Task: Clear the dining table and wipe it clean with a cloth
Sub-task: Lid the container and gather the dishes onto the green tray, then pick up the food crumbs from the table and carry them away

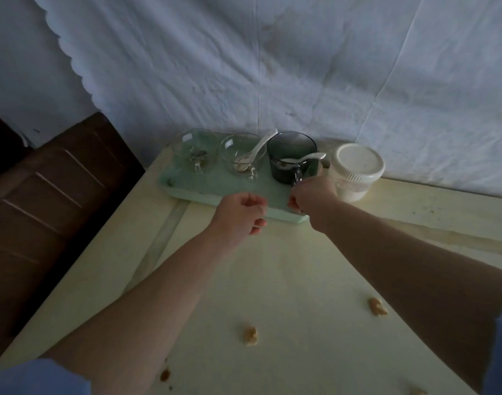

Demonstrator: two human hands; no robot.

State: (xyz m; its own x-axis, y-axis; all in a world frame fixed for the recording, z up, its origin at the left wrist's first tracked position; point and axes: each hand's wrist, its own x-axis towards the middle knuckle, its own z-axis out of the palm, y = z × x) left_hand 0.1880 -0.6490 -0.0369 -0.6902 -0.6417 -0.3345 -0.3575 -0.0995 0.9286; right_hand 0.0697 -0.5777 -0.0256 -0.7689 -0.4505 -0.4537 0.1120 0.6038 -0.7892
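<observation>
A pale green tray (215, 189) lies at the far left corner of the cream table (272, 280). On it stand two clear glass cups (194, 149) (241, 153) and a dark glass cup (291, 155), each with a spoon in it. My right hand (312, 195) grips the dark cup's handle at the tray's right end. My left hand (239, 215) hovers over the tray's near edge with fingers loosely curled and holds nothing. Food crumbs (251, 336) (377, 307) lie scattered on the near half of the table. No cloth is in view.
A white lidded tub (355, 169) stands on the table just right of the tray. A dark wooden chair (53, 201) sits against the table's left side. A white sheet (272, 67) hangs behind the table. Brown stains (164, 374) mark the near edge.
</observation>
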